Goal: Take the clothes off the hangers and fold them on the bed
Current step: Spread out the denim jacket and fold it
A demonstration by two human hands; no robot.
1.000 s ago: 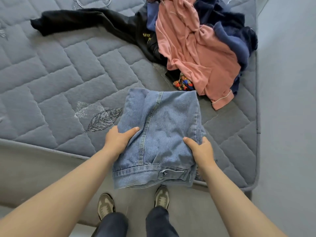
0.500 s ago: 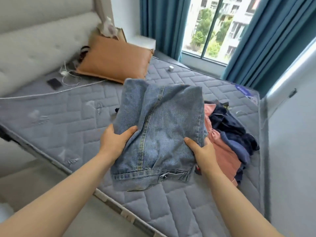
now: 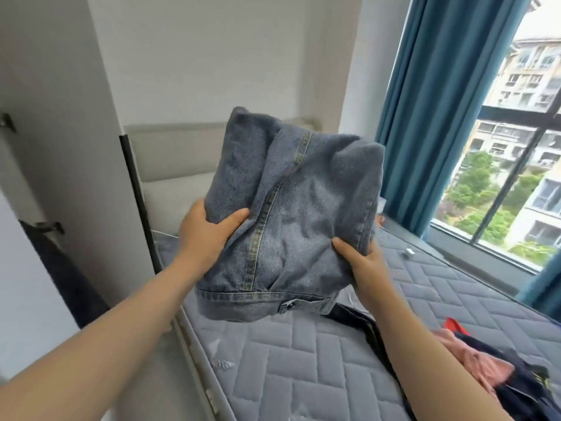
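Head view is showing two bare forearms reaching in from the near edge. At near right, a heap of clothes (image 3: 485, 369), pink and dark navy, is lying on the grey quilted mattress (image 3: 303, 366), and the right forearm is cutting across part of it. Both hands are holding a folded denim jacket (image 3: 297, 214) up in the air, clear of the mattress. The left hand (image 3: 206, 235) is gripping its left edge and the right hand (image 3: 364, 265) its lower right corner, thumbs curling over the front and fingers hiding behind the cloth. A black garment (image 3: 355, 317) is trailing out below the jacket. Farther off, a small white object (image 3: 408, 253) is lying on the mattress, too small to name. A pale padded headboard (image 3: 173, 159) is standing at the far end, partly blocked by the jacket. Teal curtains (image 3: 431, 101) are hanging beside the window (image 3: 516, 183) at right, and a white panel (image 3: 54, 147) with metal hinges is rising at left.
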